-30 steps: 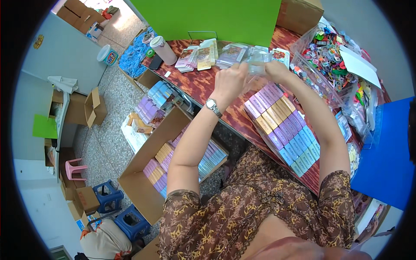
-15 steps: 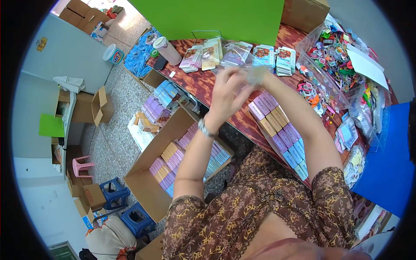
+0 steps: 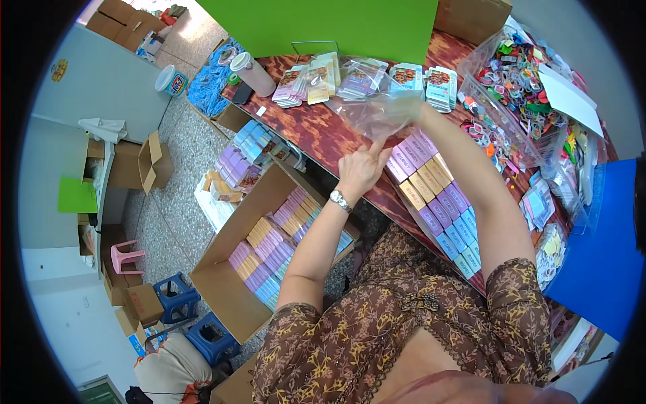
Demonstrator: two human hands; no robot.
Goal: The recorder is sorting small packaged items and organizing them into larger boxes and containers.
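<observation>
A clear plastic bag [image 3: 370, 118] spreads over the middle of the table, its film blurring what lies behind. My right hand [image 3: 408, 109] is at the bag's right end, closed on it as far as I can make out; its fingers are partly hidden by film. Just below, my left hand [image 3: 362, 168] reaches up with its index finger stretched to the bag's lower edge and the thumb apart. Nearest to both hands is a block of small lilac, yellow and blue boxes [image 3: 437, 195]. Behind the bag stand stacks of printed cards [image 3: 406, 79], some seen through plastic.
An open carton [image 3: 222, 286] of similar small boxes stands left of the table. A tumbler [image 3: 253, 74] and a dark phone [image 3: 242, 93] lie toward the table's left end. Clear trays of colourful small pieces [image 3: 518, 87] fill the right. Blue stools [image 3: 176, 297] stand on the floor.
My left hand has come down and toward me from beside the right hand, with its index finger now extended. The plastic bag is now spread out wider between the hands.
</observation>
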